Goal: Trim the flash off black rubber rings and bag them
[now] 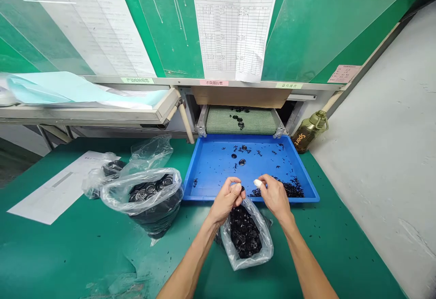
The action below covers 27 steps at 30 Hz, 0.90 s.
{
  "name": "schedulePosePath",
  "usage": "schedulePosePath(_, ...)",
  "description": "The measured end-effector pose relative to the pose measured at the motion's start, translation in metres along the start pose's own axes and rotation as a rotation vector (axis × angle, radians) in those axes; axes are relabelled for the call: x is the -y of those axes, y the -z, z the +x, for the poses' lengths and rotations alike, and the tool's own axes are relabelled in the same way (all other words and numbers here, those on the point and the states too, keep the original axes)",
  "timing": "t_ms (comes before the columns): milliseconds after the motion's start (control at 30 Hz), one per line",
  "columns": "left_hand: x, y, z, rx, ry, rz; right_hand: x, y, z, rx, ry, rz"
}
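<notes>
My left hand (229, 197) is closed, pinching a small black rubber part (242, 189) between thumb and fingertips. Just to its right, my right hand (274, 194) has its fingers curled together, with a white cover on one fingertip. Whatever it may pinch is too small to make out. Below both hands stands an open clear plastic bag (266, 254) full of shiny black parts (245, 233). Both hands are over the near edge of a blue tray (211, 167), which holds a few black rings (242, 162) and many thin black scraps (293, 188).
A larger clear bag (146, 203) of black rings stands left of the tray. Behind the tray, a green conveyor belt (221, 122) carries several black parts. A bottle (309, 132) leans by the right wall. Paper (64, 185) lies at left; scraps dot the green table (102, 262).
</notes>
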<state>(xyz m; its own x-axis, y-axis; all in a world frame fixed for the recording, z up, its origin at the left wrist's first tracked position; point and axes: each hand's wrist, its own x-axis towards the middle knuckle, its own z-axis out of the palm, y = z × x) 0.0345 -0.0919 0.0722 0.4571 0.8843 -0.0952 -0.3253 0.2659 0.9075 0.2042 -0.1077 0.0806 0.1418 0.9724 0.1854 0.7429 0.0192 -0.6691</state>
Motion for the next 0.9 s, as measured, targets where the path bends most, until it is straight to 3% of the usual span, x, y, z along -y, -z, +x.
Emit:
schedulePosePath(133,-0.001,-0.002,-0.007,0.020,0.018,0.010,0.015,0.001,-0.014,0.278,0.077,0.338)
schedulePosePath(300,0.001,-0.003,-0.019,0.056,0.068,-0.002,0.023,0.004,-0.031,0.343,0.055,0.482)
schedulePosePath(400,0.006,-0.001,-0.026,0.046,0.090,-0.023,0.024,0.008,-0.040,0.403,0.071,0.448)
schedulePosePath(633,0.014,0.023,-0.040,-0.177,-0.002,-0.239,0.020,0.018,-0.064,0.507,0.259,0.187)
schedulePosePath(900,0.009,0.026,-0.043,-0.232,-0.037,-0.355,0.019,0.011,-0.064,0.466,0.155,0.207)
